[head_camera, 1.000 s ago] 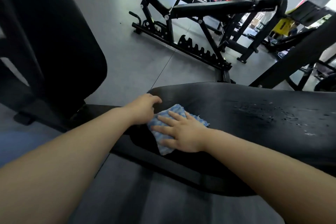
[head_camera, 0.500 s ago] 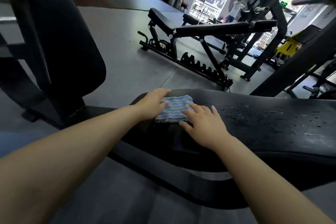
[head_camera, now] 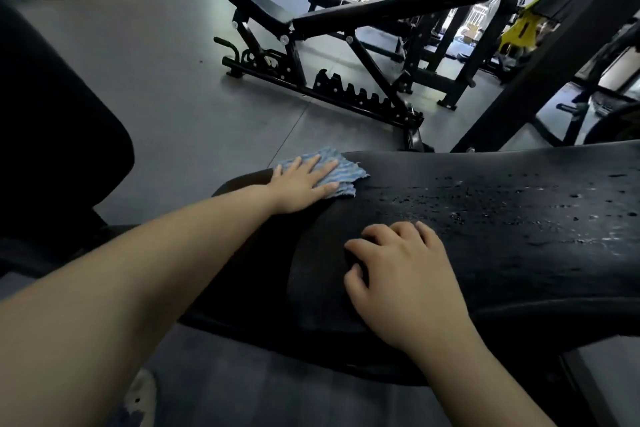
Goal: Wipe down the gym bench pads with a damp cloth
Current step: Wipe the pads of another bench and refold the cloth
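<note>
- You are wiping the long black padded bench pad [head_camera: 485, 236] with the blue-and-white striped damp cloth [head_camera: 341, 173] — the step in hand looks like the pass across the pad's near-left end, at its far edge
- Your left hand [head_camera: 301, 187] is lying flat on the cloth, fingers straight and spread, pressing it down onto the pad rather than gripping it; the cloth's frayed right edge is sticking out beyond your fingertips
- Your right hand [head_camera: 401, 274] is resting on the pad's near side, well apart from the cloth, fingers loosely curled with the tips touching the vinyl and holding nothing — it seems to be bracing you
- Your left arm is reaching out nearly straight across the pad, while your right forearm is coming up from the lower right
- Water droplets [head_camera: 502, 204] are sitting on the pad to the right of the cloth, so that stretch appears unwiped; the next move is probably calling for a sweep of the cloth rightward through them, keeping the palm flat so the cloth is not bunching
- Another black adjustable bench [head_camera: 346, 28] is standing on the grey floor [head_camera: 156, 80] beyond
</note>
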{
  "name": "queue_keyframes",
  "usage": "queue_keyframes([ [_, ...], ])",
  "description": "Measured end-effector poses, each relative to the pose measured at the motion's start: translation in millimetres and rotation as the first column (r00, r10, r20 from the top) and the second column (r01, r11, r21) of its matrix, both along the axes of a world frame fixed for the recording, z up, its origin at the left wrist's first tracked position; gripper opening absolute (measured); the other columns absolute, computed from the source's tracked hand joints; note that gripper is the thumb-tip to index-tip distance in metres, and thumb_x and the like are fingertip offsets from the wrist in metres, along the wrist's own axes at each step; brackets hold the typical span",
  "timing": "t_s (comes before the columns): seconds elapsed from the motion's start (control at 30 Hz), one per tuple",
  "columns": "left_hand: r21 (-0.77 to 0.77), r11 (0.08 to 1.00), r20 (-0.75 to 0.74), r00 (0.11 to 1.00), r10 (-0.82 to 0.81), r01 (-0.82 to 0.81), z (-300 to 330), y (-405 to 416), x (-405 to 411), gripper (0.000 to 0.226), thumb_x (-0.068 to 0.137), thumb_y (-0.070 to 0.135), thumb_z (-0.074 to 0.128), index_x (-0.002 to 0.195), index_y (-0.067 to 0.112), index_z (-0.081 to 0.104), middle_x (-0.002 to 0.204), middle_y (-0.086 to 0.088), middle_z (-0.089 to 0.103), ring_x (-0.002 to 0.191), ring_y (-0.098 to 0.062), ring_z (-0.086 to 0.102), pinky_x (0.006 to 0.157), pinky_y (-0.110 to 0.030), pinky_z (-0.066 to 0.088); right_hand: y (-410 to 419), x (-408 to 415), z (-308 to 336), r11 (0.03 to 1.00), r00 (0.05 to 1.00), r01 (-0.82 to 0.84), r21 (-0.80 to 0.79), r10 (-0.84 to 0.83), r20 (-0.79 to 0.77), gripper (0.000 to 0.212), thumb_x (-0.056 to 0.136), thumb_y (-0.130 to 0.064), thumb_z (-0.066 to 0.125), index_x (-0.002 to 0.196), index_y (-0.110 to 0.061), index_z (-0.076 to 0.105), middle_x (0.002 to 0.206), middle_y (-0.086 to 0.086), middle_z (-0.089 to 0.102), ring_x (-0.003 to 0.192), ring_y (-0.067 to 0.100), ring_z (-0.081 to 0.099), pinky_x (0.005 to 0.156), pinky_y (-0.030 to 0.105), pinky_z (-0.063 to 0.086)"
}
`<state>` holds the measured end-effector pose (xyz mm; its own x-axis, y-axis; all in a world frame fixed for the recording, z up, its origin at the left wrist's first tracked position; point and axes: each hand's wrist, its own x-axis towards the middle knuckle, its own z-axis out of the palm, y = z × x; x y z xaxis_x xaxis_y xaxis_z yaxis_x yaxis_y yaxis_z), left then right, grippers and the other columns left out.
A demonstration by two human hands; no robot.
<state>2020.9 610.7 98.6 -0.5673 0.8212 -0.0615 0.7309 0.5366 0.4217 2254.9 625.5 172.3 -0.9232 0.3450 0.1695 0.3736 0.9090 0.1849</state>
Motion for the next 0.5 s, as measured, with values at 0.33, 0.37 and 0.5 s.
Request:
queue_keyframes([
  [0.33,0.013,0.998,0.072,0.996,0.060,-0.061,-0.5,15.8,-22.6,0.057,0.097,0.055,0.021,0.148,0.039,0.002,0.159,0.001,0.004,0.145,-0.028,0.003,0.114,-0.054,0.006,1.5,-1.7,-2.3,1.000,0.999,0.006,0.017,-0.005,-0.045,0.038,0.073,-0.036,0.034,0.078,-0.028,0.071,0.086,-0.006,0.067,0.084,0.025,0.060,0.094,0.049,0.044],
  [0.37,0.007,0.999,0.075,0.996,0.047,-0.048,-1.5,7.8,-18.9,0.056,0.098,0.052,0.021,0.149,0.038,0.002,0.159,0.001,0.001,0.145,-0.028,0.001,0.115,-0.052,0.004,1.5,-1.5,-3.1,1.000,0.999,0.003,0.024,-0.002,-0.048,0.039,0.073,-0.036,0.034,0.078,-0.028,0.071,0.086,-0.005,0.067,0.083,0.025,0.060,0.094,0.049,0.044],
  [0.5,-0.049,0.999,0.076,0.997,0.018,-0.015,-13.5,-39.4,-11.3,0.055,0.100,0.047,0.019,0.149,0.034,-0.003,0.158,0.000,-0.007,0.145,-0.025,-0.008,0.114,-0.046,-0.002,2.1,-1.4,-4.7,0.999,0.999,0.001,0.039,0.001,-0.053,0.040,0.072,-0.036,0.034,0.080,-0.028,0.072,0.087,-0.005,0.068,0.082,0.025,0.061,0.091,0.050,0.046],
])
